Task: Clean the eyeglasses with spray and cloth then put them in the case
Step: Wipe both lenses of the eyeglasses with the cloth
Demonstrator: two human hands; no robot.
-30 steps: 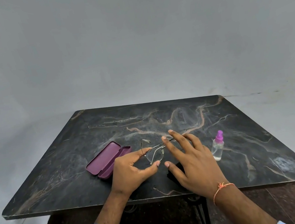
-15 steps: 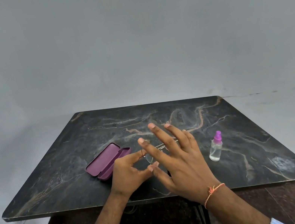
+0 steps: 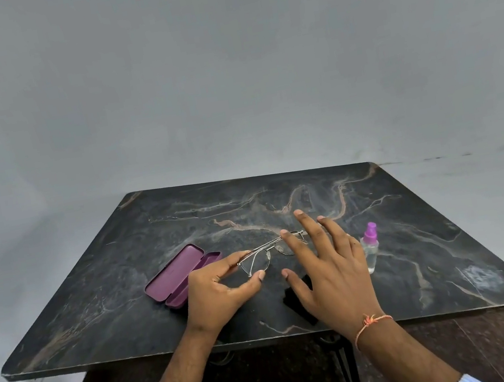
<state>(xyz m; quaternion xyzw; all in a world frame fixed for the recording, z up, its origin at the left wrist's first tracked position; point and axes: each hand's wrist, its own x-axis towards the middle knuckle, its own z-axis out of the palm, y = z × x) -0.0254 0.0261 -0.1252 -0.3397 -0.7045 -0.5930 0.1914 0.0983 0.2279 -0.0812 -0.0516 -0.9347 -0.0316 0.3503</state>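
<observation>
Thin metal-framed eyeglasses [image 3: 265, 254] are held just above the dark marble table [image 3: 419, 228]. My left hand [image 3: 218, 292] pinches their left lens rim and temple between thumb and fingers. My right hand [image 3: 329, 271] hovers over the glasses' right side with fingers spread, its index fingertip touching the frame's top bar. An open purple case [image 3: 175, 276] lies to the left of my left hand. A black cloth [image 3: 298, 300] lies on the table, partly hidden under my right hand. A small clear spray bottle [image 3: 370, 245] with a purple cap stands to the right.
The table's near edge [image 3: 138, 357] runs just in front of my wrists. A grey wall rises close behind the table. Dark floor shows below and to the right.
My right hand lifted over the glasses, then came down to the right, uncovering them; its index fingertip now touches the frame. My left hand kept its hold on the glasses.
</observation>
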